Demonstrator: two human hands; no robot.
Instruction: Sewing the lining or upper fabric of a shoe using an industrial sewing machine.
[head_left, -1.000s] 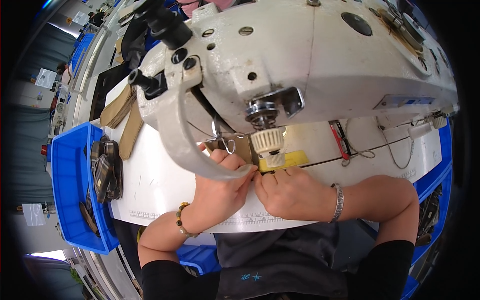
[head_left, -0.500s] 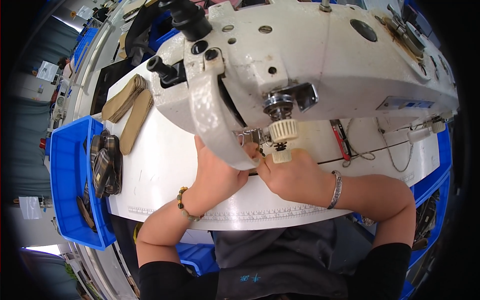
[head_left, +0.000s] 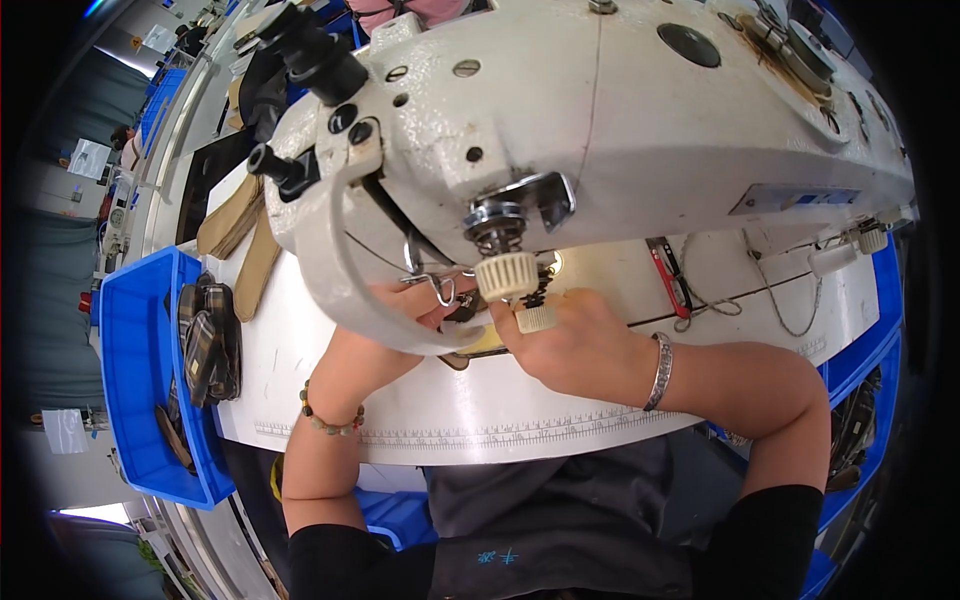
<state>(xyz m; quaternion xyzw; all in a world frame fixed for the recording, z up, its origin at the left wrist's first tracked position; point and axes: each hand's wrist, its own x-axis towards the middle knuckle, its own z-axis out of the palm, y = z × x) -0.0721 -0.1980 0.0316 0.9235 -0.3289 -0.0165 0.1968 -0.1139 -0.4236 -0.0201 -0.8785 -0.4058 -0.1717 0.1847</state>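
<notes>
The white sewing machine (head_left: 560,100) reaches over both hands, and its curved guard and cream tension knobs hide part of the fingers. My left hand (head_left: 375,340) is behind the guard, its fingers closed by the presser foot and a small dark piece (head_left: 462,306); what they grip is partly hidden. A tan-and-dark curved edge (head_left: 456,362) of some work shows on the bed below the guard. To the right of the foot, my right hand (head_left: 580,345) is curled with fingertips pressed down beside the lower knob; anything in it is hidden.
Tan insoles (head_left: 258,265) lie stacked on the white table (head_left: 560,425) at the left. Plaid slipper pieces (head_left: 210,340) hang over the rim of a blue bin (head_left: 140,370). A red-and-black cutter (head_left: 668,275) and a grey cord (head_left: 790,325) rest to the right.
My left hand has moved left and away from the right hand, which stays near its place. The machine appears shifted left in view. The tan-and-dark edge now shows between the hands.
</notes>
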